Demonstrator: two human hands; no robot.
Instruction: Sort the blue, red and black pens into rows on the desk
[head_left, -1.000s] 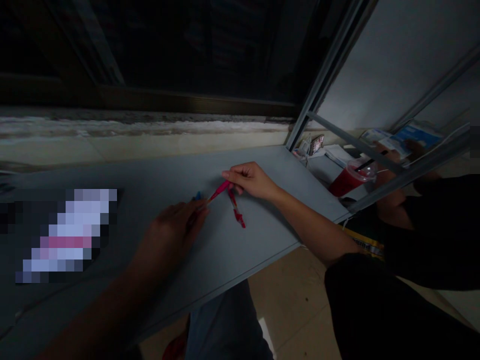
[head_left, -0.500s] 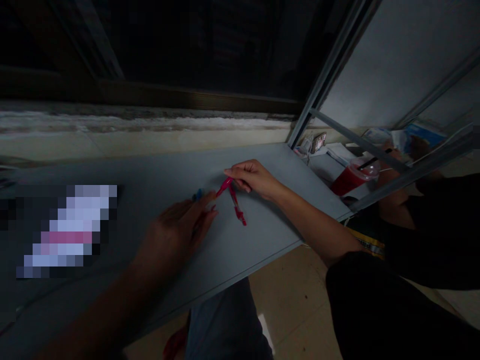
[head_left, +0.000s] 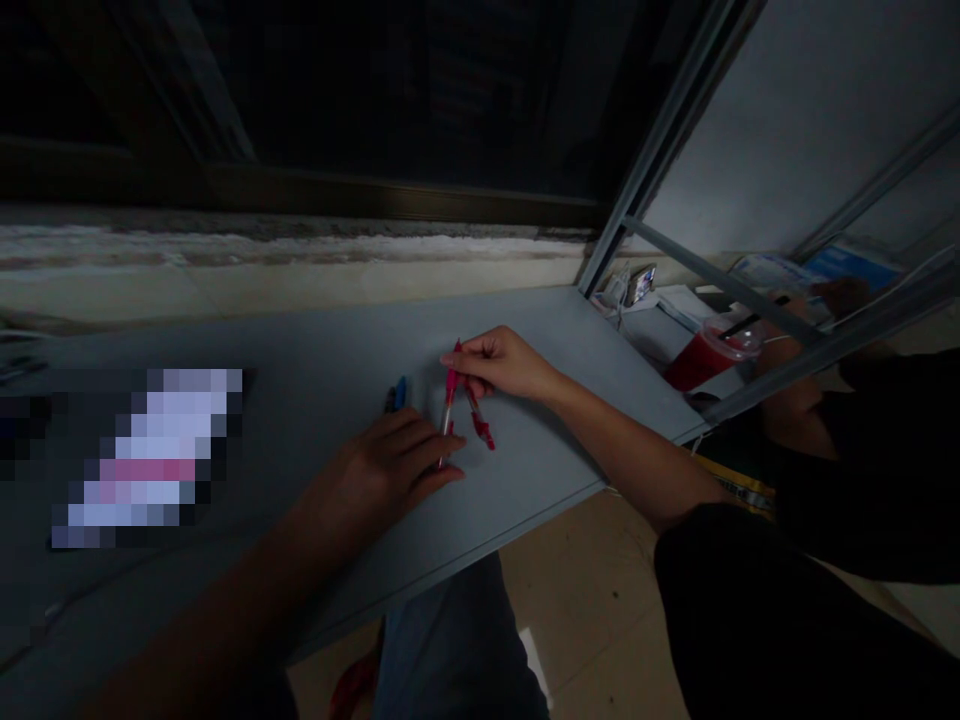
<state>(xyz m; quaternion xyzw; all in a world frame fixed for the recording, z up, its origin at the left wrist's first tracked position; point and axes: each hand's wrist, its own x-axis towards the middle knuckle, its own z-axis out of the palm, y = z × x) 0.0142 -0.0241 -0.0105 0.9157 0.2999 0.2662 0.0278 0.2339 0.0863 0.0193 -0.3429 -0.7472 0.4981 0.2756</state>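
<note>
My right hand (head_left: pixel 491 365) pinches the upper part of a red pen (head_left: pixel 449 395), which stands nearly upright with its pale, slim lower section pointing down. Around that lower end close the thumb and fingers of my left hand (head_left: pixel 394 460); a bit of red shows between them, partly hidden. Beneath my right hand, another red pen (head_left: pixel 481 420) with a clear section lies slanted on the grey desk (head_left: pixel 540 455). Just behind my left fingers are a blue pen (head_left: pixel 401 390) and a dark one beside it, both partly covered.
A device with a blurred, lit screen (head_left: pixel 154 455) lies at the left. Past the metal frame (head_left: pixel 720 275) on the right stand a cup of red drink (head_left: pixel 701 355) and a propped phone (head_left: pixel 641 285). Another person's arm (head_left: pixel 795 370) is there too.
The red pen has swung from slanted to nearly upright, and its pale lower section now shows. My left hand has shifted slightly right and down, to the pen's lower end.
</note>
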